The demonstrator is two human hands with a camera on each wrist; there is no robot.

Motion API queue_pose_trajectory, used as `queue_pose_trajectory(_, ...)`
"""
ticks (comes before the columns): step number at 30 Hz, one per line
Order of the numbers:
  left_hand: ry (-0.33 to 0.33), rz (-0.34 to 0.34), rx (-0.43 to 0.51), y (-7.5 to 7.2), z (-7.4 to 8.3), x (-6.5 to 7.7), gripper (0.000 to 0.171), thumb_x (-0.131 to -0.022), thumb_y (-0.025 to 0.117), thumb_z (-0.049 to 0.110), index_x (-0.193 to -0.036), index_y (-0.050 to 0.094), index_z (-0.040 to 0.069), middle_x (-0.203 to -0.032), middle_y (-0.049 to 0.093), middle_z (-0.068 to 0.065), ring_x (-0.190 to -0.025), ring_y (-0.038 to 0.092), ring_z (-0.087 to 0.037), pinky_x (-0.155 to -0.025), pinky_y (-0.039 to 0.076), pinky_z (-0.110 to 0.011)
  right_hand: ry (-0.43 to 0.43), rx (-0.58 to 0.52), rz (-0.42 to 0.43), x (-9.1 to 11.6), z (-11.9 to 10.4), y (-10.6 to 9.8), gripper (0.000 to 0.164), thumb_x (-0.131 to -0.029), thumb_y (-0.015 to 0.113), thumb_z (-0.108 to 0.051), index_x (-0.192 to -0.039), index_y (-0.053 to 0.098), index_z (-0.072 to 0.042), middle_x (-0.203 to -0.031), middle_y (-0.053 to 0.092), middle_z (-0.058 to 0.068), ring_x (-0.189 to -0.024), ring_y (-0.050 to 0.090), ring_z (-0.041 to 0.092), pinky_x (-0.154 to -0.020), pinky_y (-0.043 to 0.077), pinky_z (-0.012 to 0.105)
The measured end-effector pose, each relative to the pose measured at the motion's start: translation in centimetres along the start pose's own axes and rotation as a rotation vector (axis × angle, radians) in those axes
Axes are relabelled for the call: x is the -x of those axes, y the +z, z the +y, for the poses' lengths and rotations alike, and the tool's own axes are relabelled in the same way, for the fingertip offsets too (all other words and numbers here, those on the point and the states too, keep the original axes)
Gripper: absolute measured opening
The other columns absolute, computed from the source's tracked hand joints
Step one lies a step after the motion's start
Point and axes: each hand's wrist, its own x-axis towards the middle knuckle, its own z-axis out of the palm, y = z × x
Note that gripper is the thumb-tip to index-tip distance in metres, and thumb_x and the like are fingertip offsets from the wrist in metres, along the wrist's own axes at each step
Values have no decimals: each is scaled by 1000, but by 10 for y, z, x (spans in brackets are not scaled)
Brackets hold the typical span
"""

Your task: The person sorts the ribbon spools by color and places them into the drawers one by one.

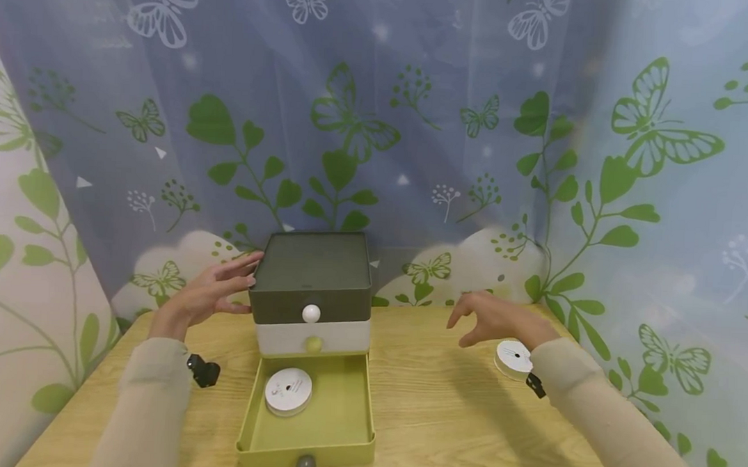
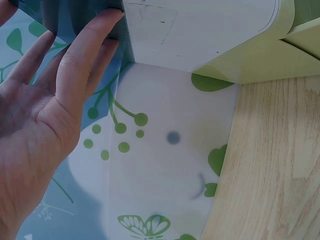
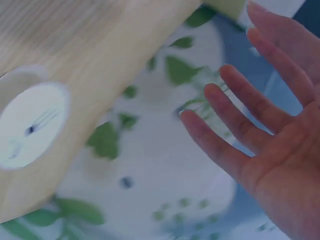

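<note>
A stacked drawer box stands on the table, its top drawer dark green, its middle one white. The bottom green drawer is pulled out toward me, and a white ribbon spool lies flat inside. My left hand touches the box's upper left side with its fingertips; in the left wrist view the fingers reach along the dark top drawer. To the right, my right hand hovers above the table with loosely bent fingers and holds nothing. Beside its wrist lies a second white spool.
The wooden table runs up to a butterfly-print curtain behind and at both sides. A round dark knob juts from the open drawer's front. Small black wrist devices show at both sleeves.
</note>
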Motion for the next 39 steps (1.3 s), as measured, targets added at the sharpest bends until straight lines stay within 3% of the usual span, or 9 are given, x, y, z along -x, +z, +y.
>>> queue_pose_trajectory(11, -8, 1, -5, -1, -2, 0, 70, -109, 51, 19, -168, 13, 15, -176, -4, -12, -160, 8, -43, -100, 59, -47, 175, -42, -85, 23, 66, 18, 50, -80, 89, -18, -126, 73, -7, -132, 66, 25, -119, 63, 48, -95, 58, 56)
queue_pose_trajectory(20, 12, -3, 3, -2, -2, 1, 70, -110, 50, 18, -167, 11, 10, -176, -2, -13, -159, 8, -44, -98, 61, -45, 324, -53, -148, 38, 80, 25, 65, -78, 91, -19, -134, 65, -2, -135, 58, 35, -125, 56, 54, -95, 56, 58)
queue_pose_trajectory(26, 5, 0, -4, 0, 1, 2, 70, -110, 51, 19, -167, 11, 11, -176, 0, -12, -159, 10, -43, -100, 59, -49, 417, -160, -173, 45, 86, 30, 71, -78, 91, -15, -140, 59, -5, -142, 49, 39, -123, 57, 54, -76, 60, 57)
queue_pose_trajectory(31, -3, 5, -7, 1, 2, 2, 70, -109, 51, 19, -167, 12, 11, -176, 0, -12, -159, 9, -43, -100, 59, -51, 426, -186, -156, 46, 89, 34, 64, -77, 91, -11, -135, 64, -6, -134, 54, 36, -114, 61, 44, -71, 62, 49)
queue_pose_trajectory(39, -8, 6, -9, 0, 1, 2, 71, -109, 52, 19, -167, 12, 11, -176, -1, -12, -159, 8, -44, -99, 59, -50, 371, -194, -112, 43, 86, 34, 61, -75, 90, -8, -132, 69, -5, -123, 61, 24, -103, 61, 30, -66, 62, 37)
